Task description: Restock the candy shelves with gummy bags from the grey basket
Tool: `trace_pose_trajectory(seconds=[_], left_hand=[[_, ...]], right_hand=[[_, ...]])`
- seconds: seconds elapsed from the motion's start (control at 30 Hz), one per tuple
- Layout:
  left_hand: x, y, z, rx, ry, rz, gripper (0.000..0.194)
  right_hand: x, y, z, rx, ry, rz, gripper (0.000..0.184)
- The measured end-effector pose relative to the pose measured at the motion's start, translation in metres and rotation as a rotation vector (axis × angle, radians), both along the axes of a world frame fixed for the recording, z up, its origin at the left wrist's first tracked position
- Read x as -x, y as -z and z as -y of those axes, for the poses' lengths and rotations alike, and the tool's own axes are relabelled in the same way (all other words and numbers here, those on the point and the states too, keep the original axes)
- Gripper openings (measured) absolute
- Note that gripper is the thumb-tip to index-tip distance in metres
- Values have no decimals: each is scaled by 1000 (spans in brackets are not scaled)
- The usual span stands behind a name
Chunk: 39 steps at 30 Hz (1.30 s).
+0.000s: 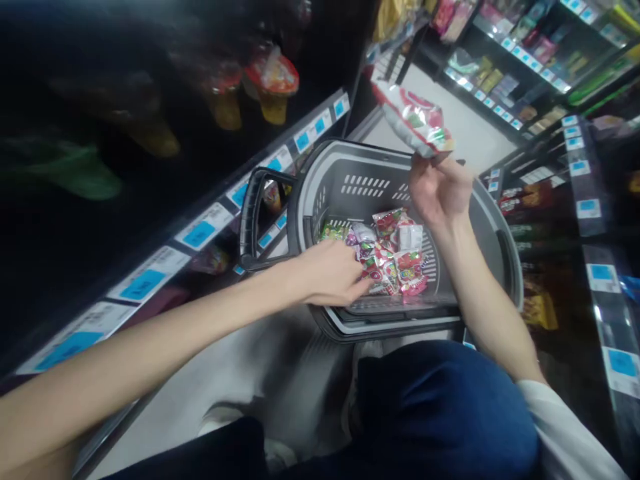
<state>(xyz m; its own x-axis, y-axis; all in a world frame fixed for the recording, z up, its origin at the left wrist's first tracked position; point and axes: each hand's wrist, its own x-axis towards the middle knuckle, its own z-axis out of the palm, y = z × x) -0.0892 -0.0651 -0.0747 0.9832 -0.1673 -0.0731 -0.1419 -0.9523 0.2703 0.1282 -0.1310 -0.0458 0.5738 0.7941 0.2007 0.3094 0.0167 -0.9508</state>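
My right hand (443, 190) is closed on the lower end of a shiny red-and-white snack bag (415, 119), raised over the far right rim of a grey shopping basket (370, 167). Down inside the basket is my left hand (336, 273), its fingers curled at the near left edge of a pile of small wrapped candy packets (400, 260). Whatever those fingertips grip is hidden from me. The packets are mostly red and pink, with a few purple and white ones. A green packet (333, 232) lies at the left end of the pile.
The basket's black handle (250, 220) sticks out left beside a shelf edge with price labels (200, 230). Bagged goods (273, 80) stand on that dark shelf. More stocked shelves (500, 87) rise at the back right. My blue-clad knee (445, 413) is close to the basket's near side.
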Motion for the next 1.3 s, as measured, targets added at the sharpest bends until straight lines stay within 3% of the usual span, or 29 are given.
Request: trace_pose_trajectory(seconds=[0.1,0.2,0.27,0.33,0.5,0.6,0.7,0.97,1.3], left_hand=[[-2,1,-15,48,-31,-97,48],[-5,2,-35,153,-39,-253,36],[-7,3,-46,352,-6,-370,32],[-10,7,-54,687,-75,-369,31],[-24,13,-67,1495,-597,300,27],[-27,6,-72,1864,-627,493,29],[-26,-1,-74,2096,-617,520,36],[-32,10,-76,2218,-804,670,42],[-31,13,-78,2182,-767,704,48]], right_hand=[[36,3,-9,-222,-86,-269,37],[74,-5,-14,-225,-158,-426,40],[90,-10,-15,-215,-166,-526,40],[96,-10,-17,-199,-143,-608,40],[86,4,-23,-137,-69,-550,33],[82,11,-25,-81,-38,-501,29],[85,16,-24,45,-36,-518,33],[96,19,-20,244,-231,-272,52],[100,7,-18,305,-234,-355,45]])
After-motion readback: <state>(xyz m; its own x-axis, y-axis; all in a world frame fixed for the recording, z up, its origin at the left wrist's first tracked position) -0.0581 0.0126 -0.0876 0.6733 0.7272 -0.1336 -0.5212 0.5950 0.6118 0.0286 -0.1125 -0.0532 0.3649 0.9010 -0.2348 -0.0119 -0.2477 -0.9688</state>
